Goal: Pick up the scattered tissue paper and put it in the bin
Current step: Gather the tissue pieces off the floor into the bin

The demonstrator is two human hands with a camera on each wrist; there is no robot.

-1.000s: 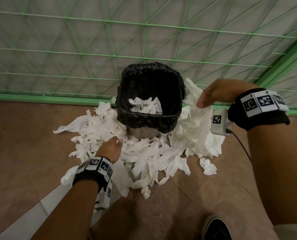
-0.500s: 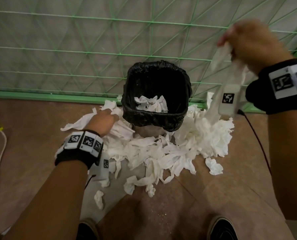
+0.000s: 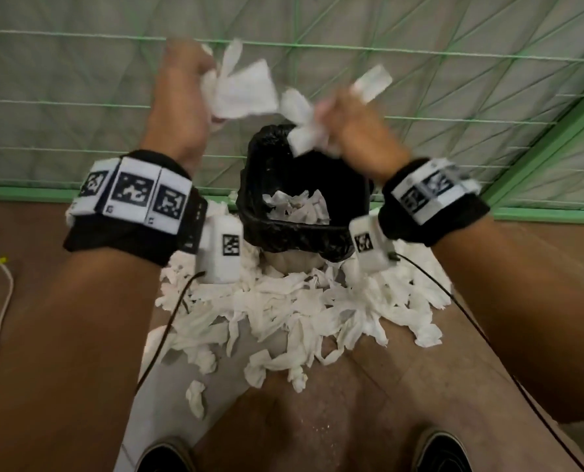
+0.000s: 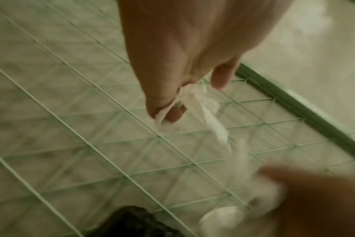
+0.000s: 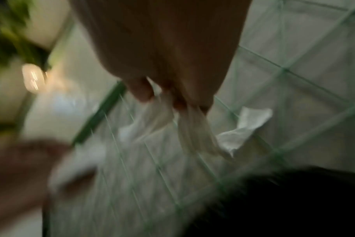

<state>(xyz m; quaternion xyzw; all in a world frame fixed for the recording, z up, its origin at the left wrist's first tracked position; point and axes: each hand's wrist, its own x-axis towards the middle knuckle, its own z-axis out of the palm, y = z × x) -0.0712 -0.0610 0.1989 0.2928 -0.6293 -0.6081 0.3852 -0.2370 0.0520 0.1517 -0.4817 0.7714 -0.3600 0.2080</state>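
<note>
Above bin (image 3: pixel 304 212), both hands raised, left hand (image 3: pixel 181 93) & right hand (image 3: pixel 355 127) each gripping tissue paper (image 3: pixel 243 88)

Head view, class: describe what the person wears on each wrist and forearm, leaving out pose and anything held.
Both forearms are bare, no sleeves. Each wrist carries a black band faced with white tiles printed with black square codes. A small white box with one code hangs under each, trailing a thin black cable.

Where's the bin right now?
In the head view, the black-lined bin stands centre, against the green mesh fence, ringed by scattered tissue.
</note>
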